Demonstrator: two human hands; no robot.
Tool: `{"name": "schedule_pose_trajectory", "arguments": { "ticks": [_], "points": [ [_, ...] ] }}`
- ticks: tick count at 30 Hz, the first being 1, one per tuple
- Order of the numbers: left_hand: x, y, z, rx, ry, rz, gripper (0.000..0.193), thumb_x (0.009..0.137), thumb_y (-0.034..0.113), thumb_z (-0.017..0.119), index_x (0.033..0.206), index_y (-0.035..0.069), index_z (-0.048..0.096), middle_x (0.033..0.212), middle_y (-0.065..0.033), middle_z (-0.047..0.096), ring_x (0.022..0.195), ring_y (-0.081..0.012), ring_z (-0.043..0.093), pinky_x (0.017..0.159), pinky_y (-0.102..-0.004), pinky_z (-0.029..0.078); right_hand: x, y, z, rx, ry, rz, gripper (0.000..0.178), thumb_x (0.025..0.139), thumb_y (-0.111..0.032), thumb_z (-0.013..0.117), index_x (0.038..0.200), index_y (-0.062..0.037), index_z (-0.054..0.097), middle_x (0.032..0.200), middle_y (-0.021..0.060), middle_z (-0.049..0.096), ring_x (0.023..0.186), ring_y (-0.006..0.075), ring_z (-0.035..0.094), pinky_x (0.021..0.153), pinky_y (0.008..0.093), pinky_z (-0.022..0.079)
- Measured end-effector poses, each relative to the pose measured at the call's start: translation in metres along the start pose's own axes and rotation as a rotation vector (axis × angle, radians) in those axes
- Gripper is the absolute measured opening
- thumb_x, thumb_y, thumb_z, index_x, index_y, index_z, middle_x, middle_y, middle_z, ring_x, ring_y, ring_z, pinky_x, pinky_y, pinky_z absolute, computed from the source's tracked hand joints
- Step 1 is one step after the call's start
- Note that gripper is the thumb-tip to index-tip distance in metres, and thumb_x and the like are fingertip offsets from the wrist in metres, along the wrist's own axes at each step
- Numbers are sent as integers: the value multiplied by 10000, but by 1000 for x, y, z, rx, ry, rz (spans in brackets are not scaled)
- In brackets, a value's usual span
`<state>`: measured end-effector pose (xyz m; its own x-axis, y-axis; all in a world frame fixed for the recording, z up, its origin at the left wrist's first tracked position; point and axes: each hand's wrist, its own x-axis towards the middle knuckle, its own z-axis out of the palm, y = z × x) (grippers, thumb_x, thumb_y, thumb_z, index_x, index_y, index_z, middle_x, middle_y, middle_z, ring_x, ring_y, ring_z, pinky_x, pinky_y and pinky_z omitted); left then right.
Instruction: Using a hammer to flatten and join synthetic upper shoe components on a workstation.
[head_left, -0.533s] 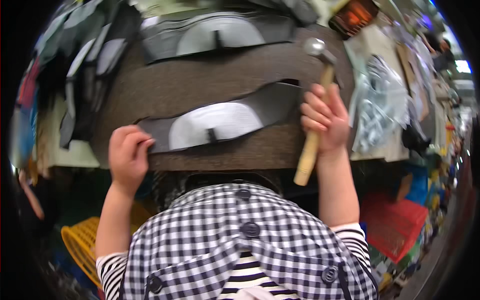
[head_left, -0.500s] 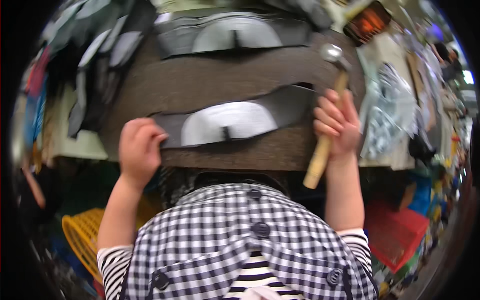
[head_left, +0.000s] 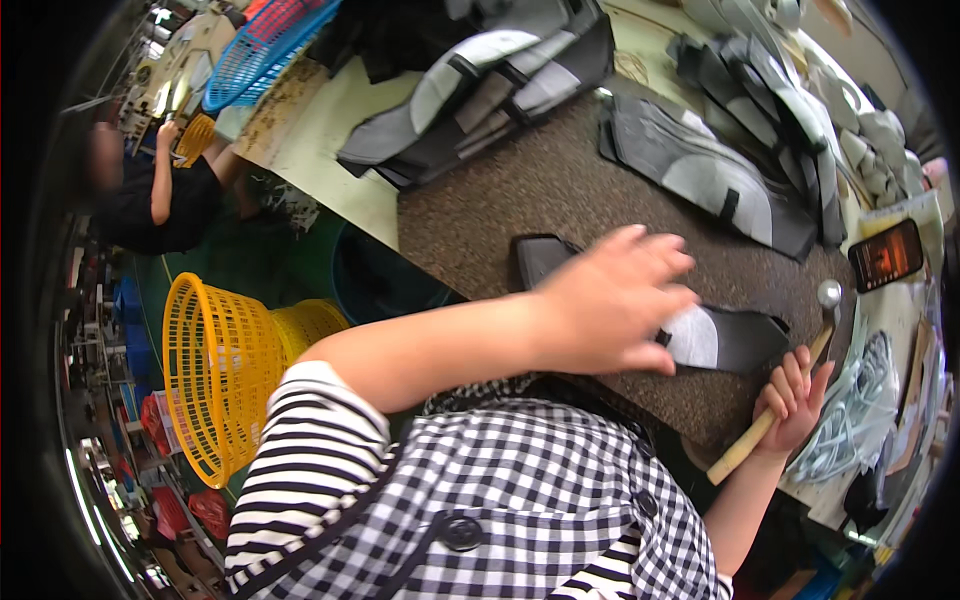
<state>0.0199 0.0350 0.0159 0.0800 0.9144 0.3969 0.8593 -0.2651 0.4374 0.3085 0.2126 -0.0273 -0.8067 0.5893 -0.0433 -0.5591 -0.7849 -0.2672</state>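
My right hand [head_left: 788, 402] is closed around the wooden handle of a hammer [head_left: 738, 458], whose round metal head points away from me. Fingers apart and slightly blurred, my left hand [head_left: 622, 300] reaches across over a dark grey flat piece with a white half-round patch [head_left: 695, 338]. The hand and forearm hide part of that piece; whether they touch it I cannot tell. Beyond lies a stack of similar grey pieces [head_left: 690, 165], the top one showing a white patch with a black tab.
More grey-and-white pieces lie in piles at the far left [head_left: 480, 95] and far right [head_left: 770, 100] of the brown work board [head_left: 450, 225]. A phone [head_left: 886, 256] and a clear plastic bag [head_left: 845, 410] are at right. Yellow baskets [head_left: 215, 380] stand at left; another person [head_left: 160, 200] sits beyond.
The view has swung left, bringing the yellow baskets and another person into sight. My left hand has left the near piece's left end and moved right, over it, fingers spread. My right hand keeps the hammer.
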Motion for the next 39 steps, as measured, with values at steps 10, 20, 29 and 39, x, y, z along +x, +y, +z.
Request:
{"name": "schedule_pose_trajectory", "arguments": {
  "ticks": [10, 20, 29, 39],
  "points": [
    [5, -43, -78, 336, 430, -143, 663, 646, 233, 821, 1269, 139, 616, 1122, -109, 532, 1068, -287, 558, 875, -379, 497, -5, 7, 2, -21, 97, -46, 417, 1054, -421, 389, 1100, -8, 428, 697, 9, 360, 522, 81, 336, 446, 216, 340],
    [29, -151, -116, 911, 472, -249, 509, 850, 369, 711, 1252, 70, 623, 1287, -159, 575, 1251, -319, 502, 1065, -419, 360, 0, 14, 4, -17, 97, -70, 403, 1049, -433, 391, 1061, -35, 451, 674, -24, 351, 499, 56, 324, 423, 198, 322],
    [171, -81, 35, 119, 64, 119, 398, 921, 295, 640, 1195, 7, 617, 1226, -178, 614, 1142, -342, 576, 996, -420, 447, 2, 12, 7, -72, 51, -40, 418, 1050, -442, 375, 1069, -32, 456, 699, -13, 366, 525, 48, 328, 447, 178, 337],
    [148, -10, 11, -224, -681, -45, 406, 807, 75, 703, 1206, 91, 629, 962, -128, 597, 929, -313, 600, 831, -401, 487, 2, 32, 15, -777, 407, -593, 178, 1024, -235, 507, 1061, -64, 474, 925, 97, 582, 742, 175, 592, 687, 294, 508]
  ]
}}
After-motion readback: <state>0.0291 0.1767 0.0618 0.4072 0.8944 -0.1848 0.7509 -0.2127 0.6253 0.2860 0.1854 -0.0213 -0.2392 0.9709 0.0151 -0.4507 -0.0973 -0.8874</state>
